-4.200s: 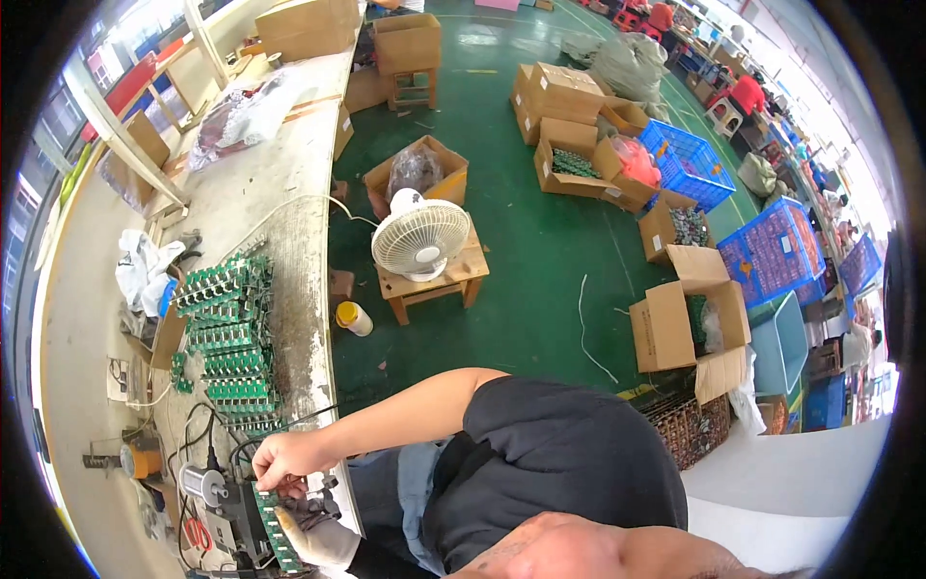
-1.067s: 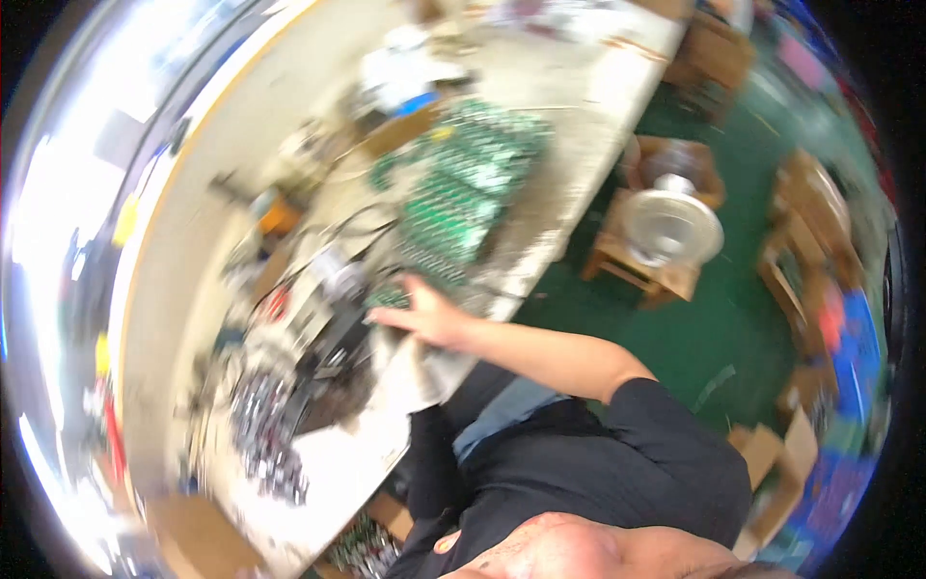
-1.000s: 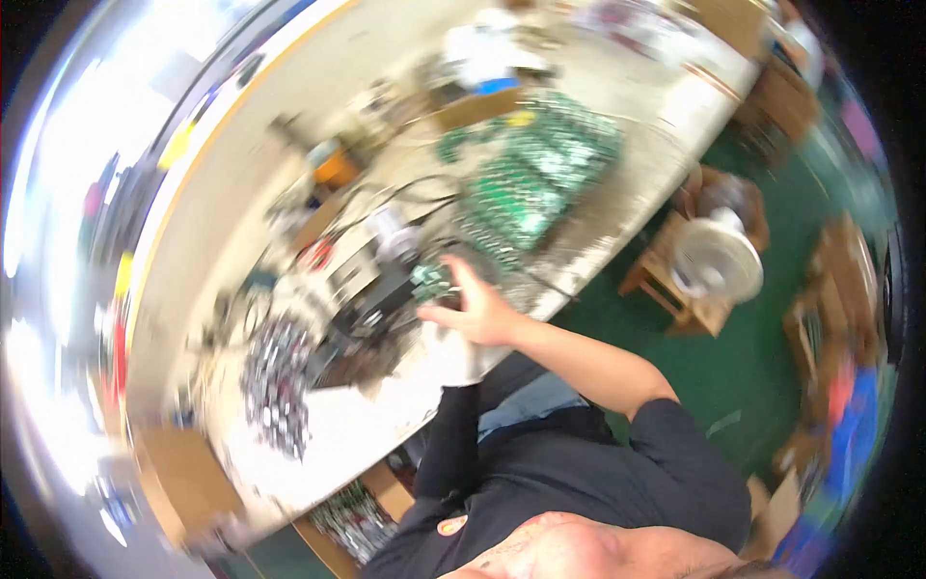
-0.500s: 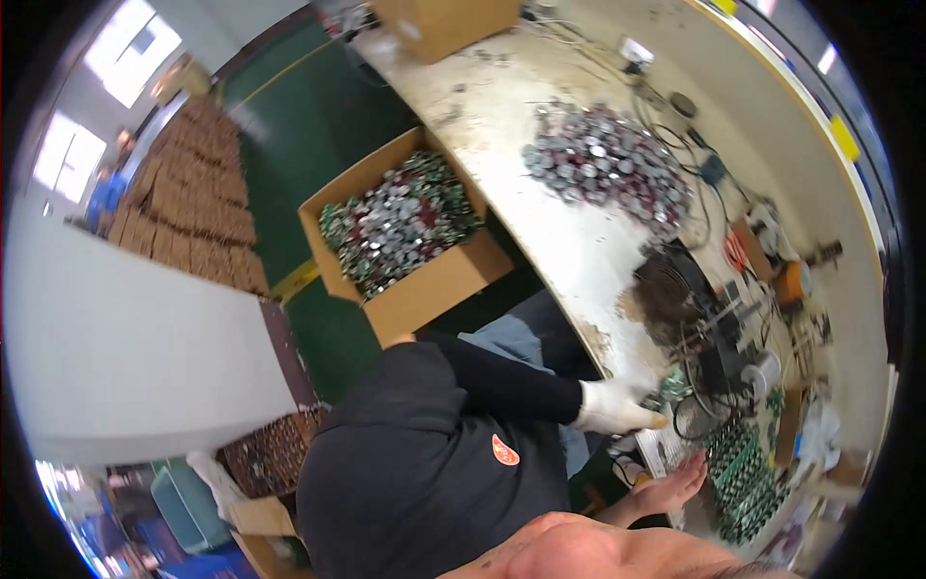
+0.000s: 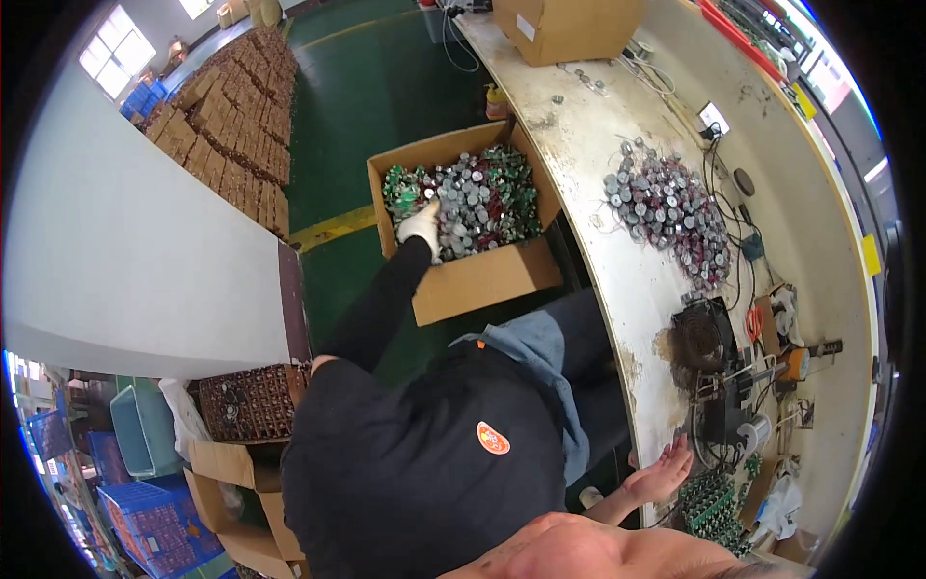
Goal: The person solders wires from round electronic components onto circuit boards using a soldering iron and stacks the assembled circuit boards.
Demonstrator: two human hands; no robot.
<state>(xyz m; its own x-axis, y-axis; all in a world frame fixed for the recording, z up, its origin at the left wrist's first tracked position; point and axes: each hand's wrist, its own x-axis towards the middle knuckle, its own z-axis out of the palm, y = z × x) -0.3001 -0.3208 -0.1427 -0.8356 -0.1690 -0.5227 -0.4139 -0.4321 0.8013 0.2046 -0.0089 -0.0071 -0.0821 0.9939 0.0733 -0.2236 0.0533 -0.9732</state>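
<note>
My left hand [image 5: 422, 230], in a white glove, reaches into an open cardboard box [image 5: 487, 280] at its left inner side. Its fingers look spread over the parts, and I see nothing gripped. Inside the box, green circuit-board pieces [image 5: 403, 190] lie beside the hand and round silver metal parts [image 5: 470, 198] fill the middle. My bare right hand [image 5: 666, 470] rests at the workbench edge, palm upward with fingers stretched and apart. Close to it lies a bunch of green circuit boards [image 5: 712, 507].
On the workbench [image 5: 617, 280] lies a heap of silver round parts [image 5: 666, 207]. A black fan-like device [image 5: 702, 333] and a wire spool [image 5: 755, 432] stand farther along. A closed carton [image 5: 569, 29] sits at the far end. A white pillar [image 5: 193, 232] rises at left.
My left hand has gone from the bench, by the green boards, left and away into the cardboard box. My right hand has shifted slightly and turned. The view has swung round.
</note>
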